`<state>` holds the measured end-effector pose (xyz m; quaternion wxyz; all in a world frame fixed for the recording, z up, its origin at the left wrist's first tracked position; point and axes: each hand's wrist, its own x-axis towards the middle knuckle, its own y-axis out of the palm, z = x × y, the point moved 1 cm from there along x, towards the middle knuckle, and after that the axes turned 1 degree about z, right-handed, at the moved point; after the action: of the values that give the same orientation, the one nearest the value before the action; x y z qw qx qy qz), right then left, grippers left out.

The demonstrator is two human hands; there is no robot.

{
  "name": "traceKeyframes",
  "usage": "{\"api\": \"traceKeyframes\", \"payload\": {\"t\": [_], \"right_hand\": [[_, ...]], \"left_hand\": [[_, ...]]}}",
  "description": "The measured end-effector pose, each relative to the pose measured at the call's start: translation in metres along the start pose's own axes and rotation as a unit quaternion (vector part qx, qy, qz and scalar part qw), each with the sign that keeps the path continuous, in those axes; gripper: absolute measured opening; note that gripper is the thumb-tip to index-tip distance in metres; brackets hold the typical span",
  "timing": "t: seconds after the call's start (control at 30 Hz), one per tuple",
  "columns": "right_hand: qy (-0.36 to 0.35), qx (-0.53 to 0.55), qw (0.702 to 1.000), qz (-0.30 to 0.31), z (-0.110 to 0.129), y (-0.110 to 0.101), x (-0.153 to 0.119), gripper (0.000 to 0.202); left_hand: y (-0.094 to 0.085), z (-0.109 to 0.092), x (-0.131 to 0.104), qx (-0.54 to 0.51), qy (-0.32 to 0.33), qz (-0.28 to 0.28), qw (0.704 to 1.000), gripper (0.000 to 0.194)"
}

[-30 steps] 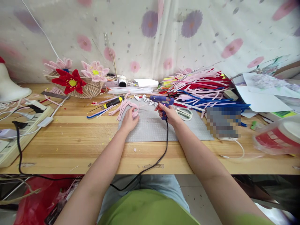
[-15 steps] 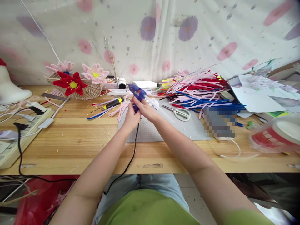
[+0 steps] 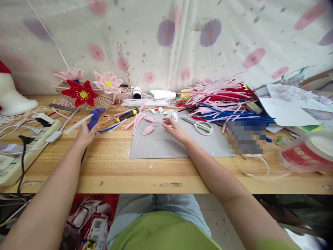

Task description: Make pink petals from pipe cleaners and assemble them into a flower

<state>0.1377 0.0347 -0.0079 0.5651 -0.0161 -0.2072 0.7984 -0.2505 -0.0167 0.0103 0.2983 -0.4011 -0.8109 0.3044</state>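
My left hand [image 3: 87, 134] is wrapped round the handle of a blue glue gun [image 3: 95, 118], held over the left part of the table. A whitish glue stick [image 3: 77, 124] juts from the gun toward the left. Over the grey cutting mat [image 3: 166, 149], my right hand [image 3: 174, 130] has its fingers slightly bent and apart, with nothing visible in them. Just left of those fingers lie fuzzy pink petal pieces [image 3: 148, 130]. White petal-like pieces [image 3: 171, 114] rest behind the hand, and scissors with pale handles [image 3: 203, 128] lie to its right.
A power strip [image 3: 28, 152] with cords stands at the left. Fuzzy flowers, one red [image 3: 82, 93], sit at the back left. Piled pipe cleaners [image 3: 221, 93] fill the back right. A plastic cup [image 3: 307, 152] stands near the right edge.
The glue gun has moved left in my left hand. My right hand has let go of the gun and come a little right over the mat, and the pink petal pieces now show.
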Motion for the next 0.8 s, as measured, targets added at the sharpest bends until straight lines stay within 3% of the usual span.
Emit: {"api": "traceKeyframes", "payload": {"t": [0.1,0.23,0.47,0.67,0.8], "right_hand": [[0.022,0.006,1.000,-0.002,-0.013,0.000,-0.002,0.034],[0.025,0.008,1.000,0.005,-0.018,0.003,0.001,0.031],[0.021,0.007,1.000,0.012,-0.018,0.005,0.003,0.027],[0.020,0.000,1.000,0.020,-0.015,0.004,0.000,0.026],[0.030,0.001,0.999,0.025,-0.016,0.004,0.000,0.026]], "left_hand": [[-0.007,0.021,0.011,0.086,-0.039,0.003,0.995,0.027],[-0.005,0.027,0.016,0.165,-0.069,0.014,0.984,0.029],[-0.004,0.035,0.023,0.268,-0.018,0.046,0.962,0.034],[-0.007,0.029,0.018,0.342,-0.022,0.086,0.935,0.058],[-0.018,0.012,0.005,0.381,-0.061,0.110,0.916,0.061]]}}
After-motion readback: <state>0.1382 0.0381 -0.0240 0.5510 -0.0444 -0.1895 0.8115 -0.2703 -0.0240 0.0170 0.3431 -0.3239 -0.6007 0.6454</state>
